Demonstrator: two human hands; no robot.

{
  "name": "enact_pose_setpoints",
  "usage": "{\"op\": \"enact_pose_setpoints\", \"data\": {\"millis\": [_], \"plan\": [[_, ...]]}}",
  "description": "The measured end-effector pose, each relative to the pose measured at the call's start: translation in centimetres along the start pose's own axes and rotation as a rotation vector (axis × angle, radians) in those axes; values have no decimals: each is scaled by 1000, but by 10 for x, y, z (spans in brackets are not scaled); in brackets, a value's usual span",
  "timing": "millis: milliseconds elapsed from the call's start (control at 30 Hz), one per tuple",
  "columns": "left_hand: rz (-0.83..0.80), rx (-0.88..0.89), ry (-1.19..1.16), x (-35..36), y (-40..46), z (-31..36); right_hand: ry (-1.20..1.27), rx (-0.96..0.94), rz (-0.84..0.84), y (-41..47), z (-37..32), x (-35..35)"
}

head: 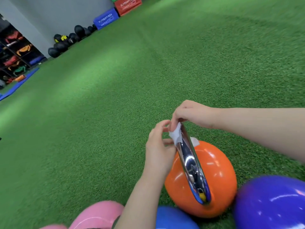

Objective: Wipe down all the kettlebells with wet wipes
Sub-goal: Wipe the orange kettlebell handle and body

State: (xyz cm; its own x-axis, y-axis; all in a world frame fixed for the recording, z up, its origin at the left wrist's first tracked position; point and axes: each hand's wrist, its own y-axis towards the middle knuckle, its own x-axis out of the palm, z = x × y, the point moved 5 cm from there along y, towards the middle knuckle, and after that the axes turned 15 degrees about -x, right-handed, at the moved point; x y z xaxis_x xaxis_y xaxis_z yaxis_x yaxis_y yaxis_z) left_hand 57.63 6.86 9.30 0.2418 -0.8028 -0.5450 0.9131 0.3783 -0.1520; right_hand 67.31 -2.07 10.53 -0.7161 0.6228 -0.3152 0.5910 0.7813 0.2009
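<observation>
**Both hands on the orange kettlebell's handle**

Green turf [115, 104] covers the whole floor. Along the far grey wall [49, 14] stand a blue box [105, 19] and a red box [127, 4], both marked PLYOSOFT BOX, with a heap of black balls [69, 40] beside them. A rack [14, 53] of coloured gear sits at the far left, with a blue mat [19, 83] lying in front of it.

Close by, four kettlebells crowd together on the turf: an orange kettlebell [214, 176] in the middle, a purple one [270, 202] touching its right side, a blue one [173, 219] just below it, and a pink one [99, 215] to the left. The orange one's chrome handle [191, 162] rises toward the hands.

The left hand [158, 149] curls its fingers around a white wipe [175, 134] draped over the handle's top. The right hand [193, 113] pinches the upper end of the wipe against the handle. A bit of white shows behind the handle, on the orange ball's far edge.
</observation>
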Motion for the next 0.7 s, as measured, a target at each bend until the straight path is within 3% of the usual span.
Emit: {"op": "enact_pose_setpoints", "data": {"millis": [133, 233, 300, 367, 433, 533, 600, 700], "plan": [[200, 321, 337, -2, 2, 1, 271, 129, 36, 1, 13, -1], [168, 435, 383, 11, 4, -4, 385, 244, 162, -8, 26, -10], [31, 263, 186, 17, 5, -2, 270, 338, 143, -17, 34, -17], [-78, 92, 38, 24, 10, -4, 65, 429, 11, -30, 36, -20], [-105, 67, 18, 25, 13, 4, -181, 448, -199, -46, 35, -20], [-220, -40, -147, 30, 19, 5, -337, 454, -413, -70, 45, -8], [-241, -133, -170, 37, 28, -6, -357, 439, -469, -77, 56, 5], [-215, -298, -172, 46, 45, -30, -371, 388, -397, -80, 69, 15]]}}
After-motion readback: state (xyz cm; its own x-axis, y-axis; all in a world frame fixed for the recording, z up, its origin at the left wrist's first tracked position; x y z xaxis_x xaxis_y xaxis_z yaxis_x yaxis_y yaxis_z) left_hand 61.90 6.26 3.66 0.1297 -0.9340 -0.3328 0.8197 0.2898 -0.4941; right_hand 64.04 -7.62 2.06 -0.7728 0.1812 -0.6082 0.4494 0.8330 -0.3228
